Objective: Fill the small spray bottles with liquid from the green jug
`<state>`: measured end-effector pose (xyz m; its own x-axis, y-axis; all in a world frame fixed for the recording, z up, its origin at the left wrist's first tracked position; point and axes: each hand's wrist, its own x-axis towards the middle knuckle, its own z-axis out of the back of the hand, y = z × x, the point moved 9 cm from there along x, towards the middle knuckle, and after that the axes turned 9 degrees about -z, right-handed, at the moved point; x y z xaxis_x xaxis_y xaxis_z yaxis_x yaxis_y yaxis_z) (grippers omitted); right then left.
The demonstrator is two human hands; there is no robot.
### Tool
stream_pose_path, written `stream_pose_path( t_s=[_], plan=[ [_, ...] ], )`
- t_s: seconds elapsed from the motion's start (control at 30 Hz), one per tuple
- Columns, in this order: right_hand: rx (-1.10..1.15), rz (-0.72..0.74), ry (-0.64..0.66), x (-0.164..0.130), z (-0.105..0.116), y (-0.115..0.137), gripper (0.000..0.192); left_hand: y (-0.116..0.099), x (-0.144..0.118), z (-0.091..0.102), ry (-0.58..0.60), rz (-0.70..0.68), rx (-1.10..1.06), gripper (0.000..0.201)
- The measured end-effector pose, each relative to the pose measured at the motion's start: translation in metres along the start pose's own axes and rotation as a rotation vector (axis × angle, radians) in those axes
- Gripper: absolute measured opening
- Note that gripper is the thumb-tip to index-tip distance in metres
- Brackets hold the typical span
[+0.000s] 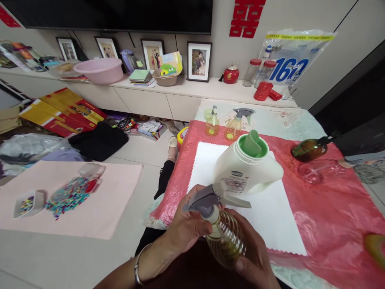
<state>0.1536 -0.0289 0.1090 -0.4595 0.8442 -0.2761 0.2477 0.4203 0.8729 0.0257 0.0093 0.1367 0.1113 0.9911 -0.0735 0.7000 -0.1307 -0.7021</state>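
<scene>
Between my two hands is a ribbed, clear spray bottle (231, 228) with a grey trigger head, held tilted near the table's front edge. My left hand (183, 228) wraps the bottle's neck just below the trigger head, fingers partly hidden behind it. Around the lower body curls my right hand (252, 245), its thumb at the front. Yellowish liquid seems to show inside the bottle. Just beyond stands a large white detergent jug (228, 168) without its cap, a green cup-like piece (252, 144) in its mouth. It rests on a white scalloped sheet (282, 216).
Two yellowish spray bottles (233, 129) stand at the back of the red-covered table (319, 208). A brown pump bottle (309, 149) and a clear pink bottle (321, 170) lie at the right. Left, a pink cloth (120, 188) bears scattered small colourful pieces (67, 198).
</scene>
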Motion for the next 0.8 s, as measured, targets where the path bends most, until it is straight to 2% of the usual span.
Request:
stream_pose_path(
  t_s=[0.07, 0.17, 0.23, 0.3, 0.37, 0.5, 0.67, 0.73, 0.8],
  plan=[
    [-0.014, 0.053, 0.001, -0.001, 0.005, 0.001, 0.08, -0.004, 0.002, -0.007, 0.064, -0.022, 0.013, 0.039],
    [-0.065, 0.046, 0.077, 0.001, 0.004, -0.003, 0.085, -0.016, 0.003, -0.02, 0.231, -0.107, 0.12, 0.035],
    [-0.028, 0.024, 0.114, 0.002, 0.0, -0.006, 0.088, -0.019, 0.001, -0.026, 0.329, -0.113, 0.197, 0.033],
    [0.069, 0.048, 0.082, 0.003, 0.001, -0.004, 0.087, -0.016, -0.002, -0.029, 0.37, -0.084, 0.255, 0.032],
    [0.115, 0.072, 0.013, 0.002, 0.005, -0.005, 0.086, -0.014, -0.002, -0.031, 0.368, -0.08, 0.3, 0.036],
    [0.039, 0.035, -0.06, -0.001, 0.014, -0.015, 0.092, -0.016, 0.001, -0.03, 0.298, -0.147, 0.347, 0.043],
    [0.21, -0.05, -0.021, 0.0, 0.011, -0.026, 0.09, -0.002, 0.003, -0.033, 0.362, -0.013, 0.335, 0.052],
    [0.263, -0.076, -0.021, 0.003, 0.006, -0.028, 0.095, 0.005, 0.005, -0.031, 0.303, 0.05, 0.28, 0.055],
    [0.255, -0.067, -0.02, 0.005, 0.004, -0.026, 0.099, 0.009, 0.007, -0.028, 0.191, 0.086, 0.211, 0.058]
  ],
)
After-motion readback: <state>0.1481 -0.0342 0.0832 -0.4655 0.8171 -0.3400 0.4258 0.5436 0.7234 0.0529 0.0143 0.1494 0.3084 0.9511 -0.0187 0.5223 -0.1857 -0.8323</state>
